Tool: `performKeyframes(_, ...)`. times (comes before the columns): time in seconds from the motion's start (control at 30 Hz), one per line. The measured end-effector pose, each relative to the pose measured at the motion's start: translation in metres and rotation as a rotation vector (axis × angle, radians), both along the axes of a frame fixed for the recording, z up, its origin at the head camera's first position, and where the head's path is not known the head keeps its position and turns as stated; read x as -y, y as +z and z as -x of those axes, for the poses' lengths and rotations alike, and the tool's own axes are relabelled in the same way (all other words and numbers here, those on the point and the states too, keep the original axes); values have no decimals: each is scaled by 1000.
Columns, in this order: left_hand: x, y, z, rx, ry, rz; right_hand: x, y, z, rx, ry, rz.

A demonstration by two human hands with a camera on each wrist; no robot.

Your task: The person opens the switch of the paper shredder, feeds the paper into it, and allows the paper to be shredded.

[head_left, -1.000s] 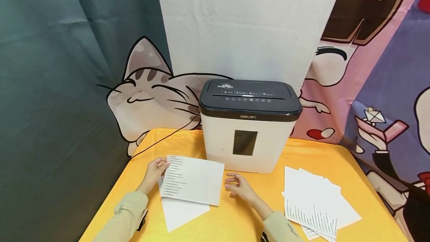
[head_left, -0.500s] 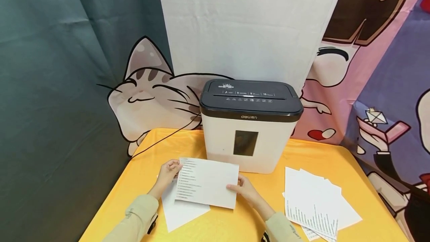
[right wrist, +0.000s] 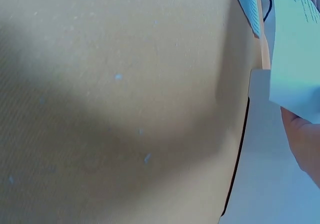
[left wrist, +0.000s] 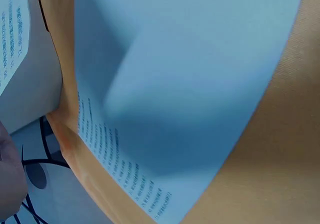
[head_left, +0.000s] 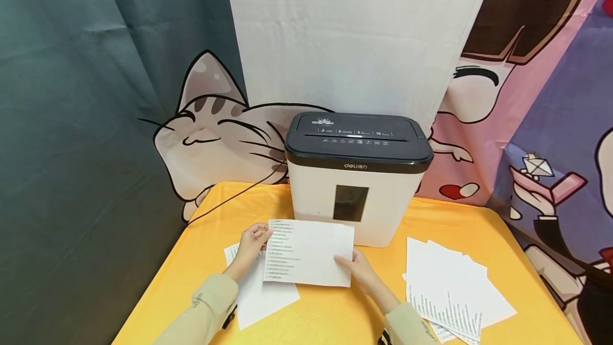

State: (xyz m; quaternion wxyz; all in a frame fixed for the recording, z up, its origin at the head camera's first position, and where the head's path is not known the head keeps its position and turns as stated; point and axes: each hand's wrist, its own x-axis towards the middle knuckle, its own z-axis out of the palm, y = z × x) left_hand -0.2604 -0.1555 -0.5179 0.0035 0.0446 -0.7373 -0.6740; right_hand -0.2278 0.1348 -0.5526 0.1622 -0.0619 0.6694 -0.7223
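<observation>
Both hands hold one printed sheet of paper (head_left: 311, 253) in front of the shredder, its lines of text along the left side. My left hand (head_left: 255, 241) pinches the sheet's left edge, thumb in front and fingers behind. At the right edge my right hand (head_left: 359, 268) grips it, with the thumb on the front face. In the right wrist view the same sheet (right wrist: 297, 59) shows at the right, above part of the right hand (right wrist: 302, 141). Beneath the held sheet another paper (head_left: 265, 305) lies on the table, partly covered; it fills much of the left wrist view.
A white paper shredder (head_left: 311, 190) with a dark slotted lid (head_left: 359, 140) stands at the back of the yellow-covered table (head_left: 345, 315). Several overlapping papers (head_left: 445, 281) lie at the right. A black cable (head_left: 234, 196) runs left from the shredder. Small paper bits (right wrist: 118, 76) dot the cloth.
The left hand has moved the sheet rightward and slightly up. The right hand, free and open one second ago, has taken hold of its right edge. More of the paper underneath shows.
</observation>
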Motion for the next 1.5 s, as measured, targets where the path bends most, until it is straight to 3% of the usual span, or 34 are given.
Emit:
performKeyframes(0.3,-13,3,-1,7,-37,-33,-13,7,-2,4,-58,-58)
performKeyframes(0.37,-16,3,-1,7,-57,-38,-16,9,-2,3,-75,-72)
performKeyframes(0.43,-21,11,-4,7,-86,-43,-19,11,-1,-5,-88,-82)
performKeyframes(0.57,-29,12,-4,10,-131,-23,-25,15,1,-4,-101,-64)
performKeyframes(0.67,-33,4,0,11,-170,-21,-28,16,1,-8,-115,-58)
performKeyframes(0.87,-42,5,-5,18,-245,-43,-31,21,-2,-14,-136,-75)
performKeyframes(1.2,-52,6,-16,53,-287,-35,-33,28,-8,-32,-165,-83)
performKeyframes(1.5,-60,10,-19,47,-264,-52,-36,39,-12,-53,-176,-113)
